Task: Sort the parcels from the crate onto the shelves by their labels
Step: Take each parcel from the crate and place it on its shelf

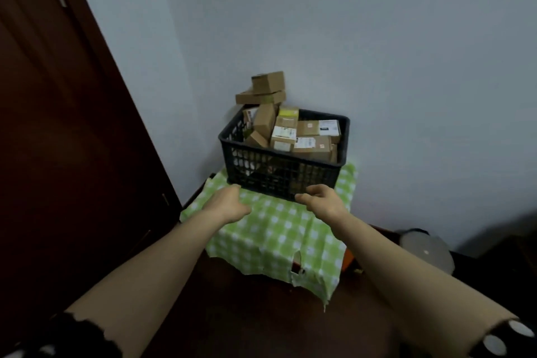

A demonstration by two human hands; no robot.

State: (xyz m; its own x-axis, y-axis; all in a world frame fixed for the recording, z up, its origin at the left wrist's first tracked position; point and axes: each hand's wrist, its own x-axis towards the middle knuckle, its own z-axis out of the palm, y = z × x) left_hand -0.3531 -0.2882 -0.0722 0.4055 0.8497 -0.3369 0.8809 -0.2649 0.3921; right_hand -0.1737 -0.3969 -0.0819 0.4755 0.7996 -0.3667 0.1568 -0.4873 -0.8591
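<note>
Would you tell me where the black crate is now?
In the head view, the black crate sits centre on the green checked cloth, just beyond the left hand and right hand.

We saw the black lattice crate (279, 173) upright on green checked cloth (270, 231). Brown labelled parcels (286, 128) filled it, some piled above its rim.
</note>
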